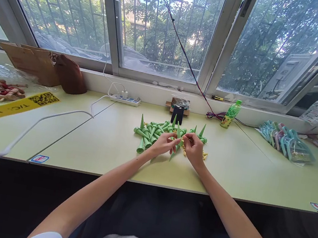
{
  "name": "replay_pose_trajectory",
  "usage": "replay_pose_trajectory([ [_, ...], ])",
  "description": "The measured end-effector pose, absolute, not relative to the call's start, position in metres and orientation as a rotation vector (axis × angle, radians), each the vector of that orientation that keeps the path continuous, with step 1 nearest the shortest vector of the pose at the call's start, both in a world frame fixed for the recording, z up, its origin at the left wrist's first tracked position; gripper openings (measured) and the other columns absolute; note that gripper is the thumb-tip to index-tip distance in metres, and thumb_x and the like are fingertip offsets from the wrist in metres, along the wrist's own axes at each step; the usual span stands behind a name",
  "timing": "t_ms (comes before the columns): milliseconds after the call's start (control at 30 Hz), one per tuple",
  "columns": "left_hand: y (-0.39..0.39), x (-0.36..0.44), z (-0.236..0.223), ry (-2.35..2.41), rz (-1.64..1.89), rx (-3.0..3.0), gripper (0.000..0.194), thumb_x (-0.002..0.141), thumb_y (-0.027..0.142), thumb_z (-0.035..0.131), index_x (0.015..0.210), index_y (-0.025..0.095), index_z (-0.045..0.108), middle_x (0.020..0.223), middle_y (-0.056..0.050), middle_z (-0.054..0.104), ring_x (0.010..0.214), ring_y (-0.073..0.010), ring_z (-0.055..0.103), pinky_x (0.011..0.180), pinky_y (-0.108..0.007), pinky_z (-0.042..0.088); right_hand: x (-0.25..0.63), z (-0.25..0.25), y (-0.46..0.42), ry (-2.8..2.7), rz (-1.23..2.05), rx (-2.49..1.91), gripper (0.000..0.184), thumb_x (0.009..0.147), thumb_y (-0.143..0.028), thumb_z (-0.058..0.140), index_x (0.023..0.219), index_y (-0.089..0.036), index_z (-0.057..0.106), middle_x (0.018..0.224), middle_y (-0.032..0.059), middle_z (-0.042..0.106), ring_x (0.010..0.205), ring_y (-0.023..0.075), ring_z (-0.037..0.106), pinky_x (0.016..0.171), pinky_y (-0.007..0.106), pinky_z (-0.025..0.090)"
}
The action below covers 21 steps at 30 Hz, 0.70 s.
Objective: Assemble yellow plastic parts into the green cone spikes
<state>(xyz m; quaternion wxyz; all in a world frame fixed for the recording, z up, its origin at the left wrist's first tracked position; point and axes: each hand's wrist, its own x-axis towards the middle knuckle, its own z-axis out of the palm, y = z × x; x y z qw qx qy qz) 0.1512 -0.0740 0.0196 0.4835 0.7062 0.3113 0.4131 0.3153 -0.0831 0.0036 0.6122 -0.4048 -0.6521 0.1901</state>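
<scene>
My left hand (164, 143) is closed on a green cone-shaped piece (178, 131), its pointed tip upward. Right beside it, my right hand (194, 147) has thumb and forefinger pinched together at the cone's side. Whatever sits in that pinch is too small to make out. Under and behind both hands lies a pile of green cones (146, 133), some on their sides and a few standing point up. Small yellow pieces (204, 156) are scattered by my right hand, partly hidden by it.
Behind the pile are a black phone-like object (177, 115) and a small open box (184, 103). A green-labelled bottle (231, 114) stands right of them. A power strip (125, 100) trails a white cable (53, 115) leftward. Bagged items (286, 143) lie right; a brown bag (70, 76) sits left.
</scene>
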Motion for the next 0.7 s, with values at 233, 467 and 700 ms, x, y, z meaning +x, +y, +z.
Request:
replay_pose_trajectory([
  [233,-0.07,0.153,0.012,0.807,1.215,1.969,0.038,0.082,0.05,0.068,0.072,0.018,0.049,0.072,0.001,0.05,0.054,-0.0083,0.052,0.043,-0.019,0.042,0.316,0.0,-0.08,-1.519,0.451,-0.923,0.023,0.09,-0.042,0.058,0.085,-0.02,0.058,0.075,0.0025,0.061,0.064,0.0158,0.055,0.059,0.028,0.046],
  [467,-0.067,0.15,0.008,0.833,1.25,2.168,0.032,0.088,0.049,0.06,0.084,0.018,0.059,0.096,-0.006,0.054,0.058,-0.0076,0.052,0.047,-0.021,0.046,0.316,0.0,-0.079,-1.527,0.457,-0.923,0.022,0.09,-0.041,0.059,0.084,-0.02,0.059,0.073,0.0018,0.06,0.062,0.015,0.054,0.058,0.028,0.045],
  [700,-0.069,0.155,0.012,0.91,1.326,2.116,0.038,0.088,0.055,0.058,0.088,0.018,0.062,0.104,-0.008,0.056,0.058,-0.0068,0.054,0.045,-0.019,0.046,0.316,0.002,-0.081,-1.489,0.432,-0.969,0.024,0.091,-0.044,0.057,0.086,-0.02,0.058,0.072,0.0019,0.06,0.061,0.0154,0.054,0.056,0.028,0.044],
])
